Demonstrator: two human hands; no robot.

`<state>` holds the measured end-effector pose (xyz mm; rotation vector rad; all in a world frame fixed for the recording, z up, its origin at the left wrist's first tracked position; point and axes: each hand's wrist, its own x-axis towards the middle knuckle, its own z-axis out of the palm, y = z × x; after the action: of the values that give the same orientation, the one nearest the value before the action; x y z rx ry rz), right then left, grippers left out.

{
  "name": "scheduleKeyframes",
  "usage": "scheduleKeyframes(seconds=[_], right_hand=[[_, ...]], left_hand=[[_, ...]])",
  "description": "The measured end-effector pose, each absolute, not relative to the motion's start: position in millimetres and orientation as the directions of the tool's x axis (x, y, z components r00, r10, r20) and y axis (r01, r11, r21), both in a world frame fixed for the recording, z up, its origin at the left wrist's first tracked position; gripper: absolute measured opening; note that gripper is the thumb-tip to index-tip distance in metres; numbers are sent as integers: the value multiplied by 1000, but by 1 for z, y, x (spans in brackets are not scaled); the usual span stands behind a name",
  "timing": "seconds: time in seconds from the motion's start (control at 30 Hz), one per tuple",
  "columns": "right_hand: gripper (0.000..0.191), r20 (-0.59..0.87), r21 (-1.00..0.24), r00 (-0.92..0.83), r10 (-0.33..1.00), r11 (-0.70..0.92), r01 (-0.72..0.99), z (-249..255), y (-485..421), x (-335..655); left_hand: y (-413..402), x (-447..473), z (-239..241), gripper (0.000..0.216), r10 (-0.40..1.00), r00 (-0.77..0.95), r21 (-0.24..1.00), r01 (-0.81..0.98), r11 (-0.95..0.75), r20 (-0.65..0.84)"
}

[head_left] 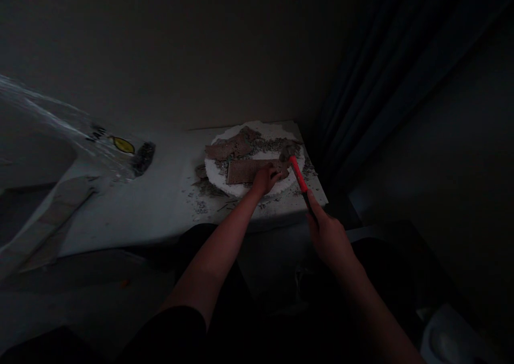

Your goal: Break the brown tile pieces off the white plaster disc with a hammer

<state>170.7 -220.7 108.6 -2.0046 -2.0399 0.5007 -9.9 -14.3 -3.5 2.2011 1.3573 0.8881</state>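
My right hand [328,233] is closed round the black grip of a hammer [298,174] with a red shaft. The hammer's dark head is over the right end of a flat brown slab [243,171]; I cannot tell whether they touch. My left hand [265,179] holds the slab near that end, its fingers bent over the surface. Beneath the slab lies a round white mat with a scalloped edge [214,177]. Behind it are more brown pieces [228,147], broken and uneven, and grey-brown crumbs [271,145] cover much of the mat's far side.
The mat rests on a pale table [160,209] against a wall, with crumbs scattered about it. Clear plastic wrap with a yellow mark [123,145] stands at the left. A dark curtain [381,64] hangs at the right. The room is very dim.
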Motion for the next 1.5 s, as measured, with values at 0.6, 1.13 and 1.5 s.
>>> scheduleKeyframes(seconds=[0.6,1.13,1.5], right_hand=[[64,-87,-363,-29,996,-5,932,103,-220,168],[64,-209,-305,-48,977,-19,952,89,-224,165],[63,-197,-301,-25,980,-36,953,85,-222,169]], left_hand=[[-15,-10,-4,21,895,328,584,679,-445,301],[-13,-14,4,65,913,288,681,609,-407,288],[-38,-42,30,61,859,443,394,764,-511,255]])
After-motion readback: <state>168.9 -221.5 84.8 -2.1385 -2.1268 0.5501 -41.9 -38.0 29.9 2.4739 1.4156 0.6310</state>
